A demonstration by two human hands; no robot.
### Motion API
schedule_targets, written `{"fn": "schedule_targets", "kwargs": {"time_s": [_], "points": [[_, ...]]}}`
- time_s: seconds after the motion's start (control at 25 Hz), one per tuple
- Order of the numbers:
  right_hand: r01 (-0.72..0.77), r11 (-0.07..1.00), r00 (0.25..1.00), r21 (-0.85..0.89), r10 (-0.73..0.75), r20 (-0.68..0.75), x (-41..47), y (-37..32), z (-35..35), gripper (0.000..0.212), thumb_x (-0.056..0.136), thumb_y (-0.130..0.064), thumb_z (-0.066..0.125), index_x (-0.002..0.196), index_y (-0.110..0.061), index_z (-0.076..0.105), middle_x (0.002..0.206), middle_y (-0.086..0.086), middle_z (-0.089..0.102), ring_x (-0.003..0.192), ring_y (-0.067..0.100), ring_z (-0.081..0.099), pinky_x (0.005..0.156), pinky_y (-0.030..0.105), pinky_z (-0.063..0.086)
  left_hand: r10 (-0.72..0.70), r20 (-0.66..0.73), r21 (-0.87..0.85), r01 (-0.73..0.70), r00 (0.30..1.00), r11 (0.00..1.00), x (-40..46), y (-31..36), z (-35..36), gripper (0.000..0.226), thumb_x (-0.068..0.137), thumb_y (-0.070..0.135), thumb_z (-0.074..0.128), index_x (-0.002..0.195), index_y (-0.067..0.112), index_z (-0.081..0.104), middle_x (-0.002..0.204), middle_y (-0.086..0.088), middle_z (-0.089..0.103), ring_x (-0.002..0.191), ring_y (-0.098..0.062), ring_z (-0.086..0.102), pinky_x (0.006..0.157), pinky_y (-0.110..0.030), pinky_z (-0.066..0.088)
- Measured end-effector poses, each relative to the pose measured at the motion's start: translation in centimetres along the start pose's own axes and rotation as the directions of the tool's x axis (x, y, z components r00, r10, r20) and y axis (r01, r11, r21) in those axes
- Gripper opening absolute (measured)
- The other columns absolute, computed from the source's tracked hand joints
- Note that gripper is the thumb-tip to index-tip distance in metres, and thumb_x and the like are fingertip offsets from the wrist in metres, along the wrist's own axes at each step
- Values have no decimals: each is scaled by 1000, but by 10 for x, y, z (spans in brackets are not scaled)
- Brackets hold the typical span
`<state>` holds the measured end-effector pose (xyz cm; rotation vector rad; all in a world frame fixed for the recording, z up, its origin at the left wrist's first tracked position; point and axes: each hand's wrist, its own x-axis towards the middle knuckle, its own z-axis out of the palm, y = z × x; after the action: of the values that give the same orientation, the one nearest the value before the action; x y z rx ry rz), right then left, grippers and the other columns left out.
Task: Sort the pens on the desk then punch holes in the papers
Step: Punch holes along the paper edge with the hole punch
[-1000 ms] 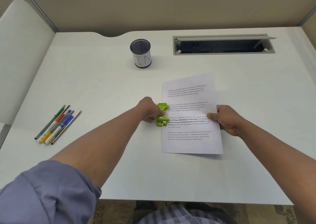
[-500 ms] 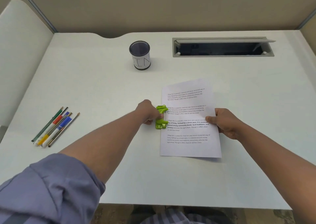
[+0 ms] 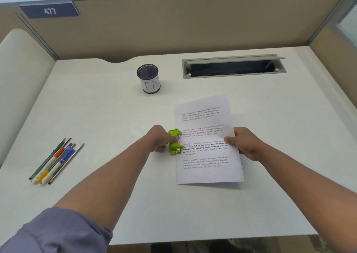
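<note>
Frame centre: left hand (image 3: 159, 139) grips green hole punch (image 3: 174, 142) on papers' (image 3: 207, 156) left edge; right hand (image 3: 244, 143) pinches right edge. Sheets thin, floppy, likely slip; hold edges flat on tabletop (image 3: 96, 108).

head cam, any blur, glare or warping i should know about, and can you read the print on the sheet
Head view: wide-angle warping bows the white desk edges and beige partition; lighting is soft and even, no glare, only a faint shadow under the white printed paper sheet; its bold line is partly legible, the rest too small and soft; the green plastic hole punch and both hands look fairly sharp.
</note>
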<state>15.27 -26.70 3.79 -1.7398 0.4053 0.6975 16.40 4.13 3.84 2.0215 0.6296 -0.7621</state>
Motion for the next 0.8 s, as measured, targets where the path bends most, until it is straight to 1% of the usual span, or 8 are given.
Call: {"fn": "schedule_targets", "kwargs": {"time_s": [0.32,0.44,0.52,0.6,0.64,0.68,0.76,0.8], "points": [[-1,998,998,56,5,-56,-12,10,-24,18,101,-3,58,115,-8,68,114,11,76,95,31,74,77,43,60,-8,-1,-28,7,1000,1000,-2,-2,1,42,79,23,87,100,5,56,104,-16,63,84,-27,62,66,-37,56],[13,997,998,80,-8,-65,-19,13,-36,20,101,-4,58,117,-8,68,117,11,76,97,30,75,80,45,61,-26,23,-3,26,999,1000,-5,0,-5,55,77,36,88,109,2,58,110,-15,64,91,-28,65,72,-40,59],[33,994,997,106,-26,-74,-26,14,-46,21,101,-3,58,119,-7,68,119,11,75,102,32,74,90,52,59,72,-87,142,-59,994,988,-9,5,-8,69,72,54,86,112,5,58,105,-7,62,96,-27,63,80,-42,58],[63,990,995,127,-53,-83,-34,16,-56,23,100,-3,58,121,-8,68,119,10,76,107,34,73,98,59,54,301,-223,294,-231,927,927,-12,18,-4,80,67,67,82,120,13,57,108,0,60,99,-22,61,80,-39,55],[84,987,994,139,-72,-86,-40,16,-61,23,100,-3,59,121,-9,69,118,9,76,108,35,72,100,61,52,380,-204,267,-322,902,908,-16,28,2,86,65,71,80,128,18,53,114,2,60,99,-17,62,77,-36,53],[108,982,991,155,-95,-93,-46,17,-68,24,100,-4,59,121,-9,69,119,8,76,109,35,72,101,62,51,404,-113,149,-387,908,910,-21,41,11,97,64,72,80,139,22,46,120,3,60,101,-12,62,77,-32,51],[164,968,983,188,-146,-110,-57,19,-80,26,100,-5,60,123,-10,68,120,8,76,112,37,70,102,64,49,383,138,-161,-361,913,919,-30,65,32,116,61,70,82,154,29,25,133,4,63,116,-14,61,91,-34,48],[194,960,977,202,-171,-126,-61,19,-87,26,100,-5,60,124,-10,68,121,9,75,113,37,70,102,64,49,381,232,-260,-320,895,911,-34,75,43,118,64,64,84,156,29,20,135,4,65,123,-17,60,98,-36,45]]}}
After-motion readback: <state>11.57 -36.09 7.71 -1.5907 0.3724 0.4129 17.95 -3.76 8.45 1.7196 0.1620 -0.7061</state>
